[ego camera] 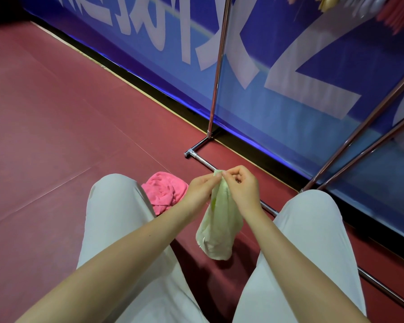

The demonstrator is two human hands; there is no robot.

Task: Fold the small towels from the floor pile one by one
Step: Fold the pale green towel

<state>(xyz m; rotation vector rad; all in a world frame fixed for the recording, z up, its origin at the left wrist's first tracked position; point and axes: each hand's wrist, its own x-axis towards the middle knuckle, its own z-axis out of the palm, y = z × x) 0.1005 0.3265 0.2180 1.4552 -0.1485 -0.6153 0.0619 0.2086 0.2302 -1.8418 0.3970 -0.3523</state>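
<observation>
A pale green small towel [217, 229] hangs limp in the air between my knees, above the red floor. My left hand [201, 186] and my right hand [241, 185] meet at its top edge, and both pinch the cloth there with their fingertips close together. A crumpled pink towel [165, 192] lies on the floor just beyond my left knee, partly hidden by my left forearm and leg.
My legs in light grey trousers [117, 224] spread to both sides. A chrome rack base bar [201, 159] runs along the floor ahead, with an upright pole [216, 75] and slanted bars [359, 136] at the right. A blue banner wall [289, 89] stands behind.
</observation>
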